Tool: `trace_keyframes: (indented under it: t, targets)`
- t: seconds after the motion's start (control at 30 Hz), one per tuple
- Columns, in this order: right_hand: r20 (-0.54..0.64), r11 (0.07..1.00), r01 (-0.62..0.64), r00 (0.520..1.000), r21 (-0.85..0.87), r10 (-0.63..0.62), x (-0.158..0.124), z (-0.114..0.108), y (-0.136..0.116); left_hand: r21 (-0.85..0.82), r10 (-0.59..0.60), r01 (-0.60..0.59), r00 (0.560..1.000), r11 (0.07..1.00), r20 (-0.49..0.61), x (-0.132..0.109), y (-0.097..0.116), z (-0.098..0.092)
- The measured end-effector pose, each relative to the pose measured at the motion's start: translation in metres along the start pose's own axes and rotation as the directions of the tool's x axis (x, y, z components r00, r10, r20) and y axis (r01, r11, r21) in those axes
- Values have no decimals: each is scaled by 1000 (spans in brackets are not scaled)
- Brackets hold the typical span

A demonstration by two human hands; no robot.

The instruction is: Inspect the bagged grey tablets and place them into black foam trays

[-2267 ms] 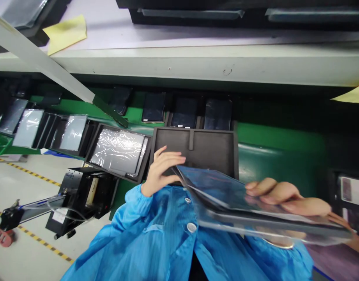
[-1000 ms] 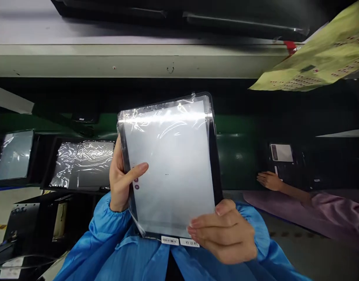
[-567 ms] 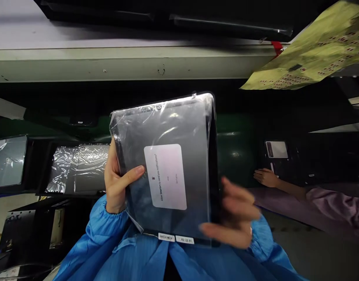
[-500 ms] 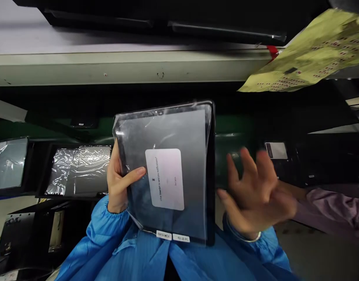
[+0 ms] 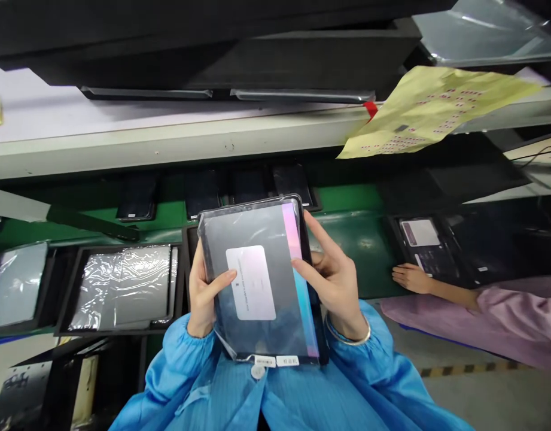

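Observation:
A tablet (image 5: 275, 227) with a film over its lit screen is held close in front of my blue smock. The screen shows a pale pop-up box, and a pink and blue band runs down its right side. My left hand (image 5: 207, 294) grips the left edge, thumb on the glass. On the right edge, my right hand (image 5: 337, 280) is closed round the tablet with its thumb on the screen; the fingers behind are partly hidden. Two white labels (image 5: 275, 361) stick out at the tablet's lower edge.
Film-covered tablets in a black tray (image 5: 62, 320) lie at left, and several dark tablets (image 5: 203, 193) lie behind on the green bench (image 5: 365, 239). A co-worker's hand (image 5: 412, 278) rests by a tablet at right. A yellow sheet (image 5: 419, 120) hangs from the white shelf edge (image 5: 185, 143).
My right hand was open and apart from the tablet; now it grips the right edge. The coloured band has appeared on the screen. My view has shifted, showing more of the bench.

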State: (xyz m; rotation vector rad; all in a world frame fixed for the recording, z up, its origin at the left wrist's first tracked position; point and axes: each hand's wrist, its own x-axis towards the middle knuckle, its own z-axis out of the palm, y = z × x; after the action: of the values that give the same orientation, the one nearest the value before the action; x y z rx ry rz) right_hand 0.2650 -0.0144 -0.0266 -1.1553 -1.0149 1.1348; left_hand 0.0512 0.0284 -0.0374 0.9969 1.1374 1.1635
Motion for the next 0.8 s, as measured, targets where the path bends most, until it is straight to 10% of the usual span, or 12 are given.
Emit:
trace_keyframes:
  t: [0.23, 0.37, 0.53, 0.8]
  targets:
    - [-149, 951, -305, 939, 52, 309, 34, -58, 105, 331, -146, 79, 972, 940, 183, 26, -97, -12]
    - [-191, 931, -363, 916, -30, 351, 55, -93, 176, 839, 43, 11, 998, 544, -41, 39, -145, -79]
    - [-188, 922, -331, 937, -201, 296, 75, -95, 213, 897, 64, 204, 967, 393, -248, 39, -164, -152]
    - [-368, 839, -382, 899, -388, 239, 42, -94, 229, 856, 6, 265, 954, 445, -298, 42, -166, -177]
